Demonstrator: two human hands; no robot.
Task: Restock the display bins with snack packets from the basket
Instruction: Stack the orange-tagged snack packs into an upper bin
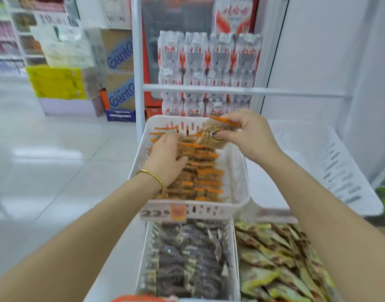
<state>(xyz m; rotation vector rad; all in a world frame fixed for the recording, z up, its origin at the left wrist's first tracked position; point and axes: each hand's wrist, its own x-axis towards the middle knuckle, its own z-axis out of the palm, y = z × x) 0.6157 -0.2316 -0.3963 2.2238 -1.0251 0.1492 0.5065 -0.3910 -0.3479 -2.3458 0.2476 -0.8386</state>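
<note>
A white slotted display bin (238, 171) on the upper shelf holds a row of orange-edged brown snack packets (205, 171). My left hand (167, 158) lies on the left side of that row, fingers spread over the packets and thumb against them. My right hand (246, 134) pinches one more orange-edged packet (211, 132) above the bin's far end. The picture is blurred, so the print on the packets is unreadable. No basket is clearly visible.
Right of the bin sits an empty white slotted bin (331, 162). Below are a bin of dark packets (187, 258) and one of green-yellow packets (278, 264). A price label (165, 212) hangs on the front. Bottled water packs (209, 68) stand behind; tiled floor lies left.
</note>
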